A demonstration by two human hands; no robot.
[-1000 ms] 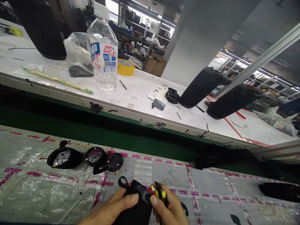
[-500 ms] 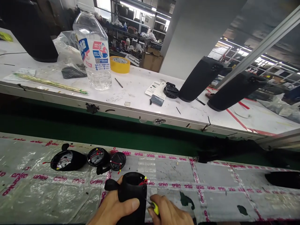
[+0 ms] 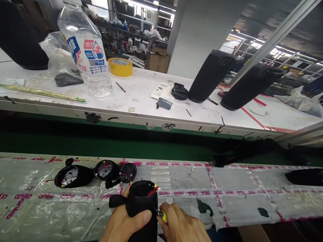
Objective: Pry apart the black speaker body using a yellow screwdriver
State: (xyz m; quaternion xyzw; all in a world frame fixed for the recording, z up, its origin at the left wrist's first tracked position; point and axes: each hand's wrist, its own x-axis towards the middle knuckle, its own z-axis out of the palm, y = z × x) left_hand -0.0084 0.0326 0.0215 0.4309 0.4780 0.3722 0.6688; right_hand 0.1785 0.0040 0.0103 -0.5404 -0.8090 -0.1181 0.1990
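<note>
The left hand is wrapped around an upright black speaker body at the near edge of the taped work surface, thumb pressed across its front, while the right hand just beside it is closed on a small tool with a yellow handle, its tip set against the side of the body. The open top of the speaker body faces up, with red and yellow wires sticking out at the rim and a short black strap hanging off its left side. To the far left on the surface lies an oval black part with wiring inside, then two small round black caps joined by thin wires, near the hands but apart from them. Beyond the green belt, the white bench carries a water bottle, a roll of yellow tape, a leaflet and, further right, two finished black speakers standing tilted in the view. I judge the step in hand to be work with the tool on the side of the open body, wires not yet tucked in. The next move seems to call for a steady left-hand hold and a careful tool tip, clear of the wires.
</note>
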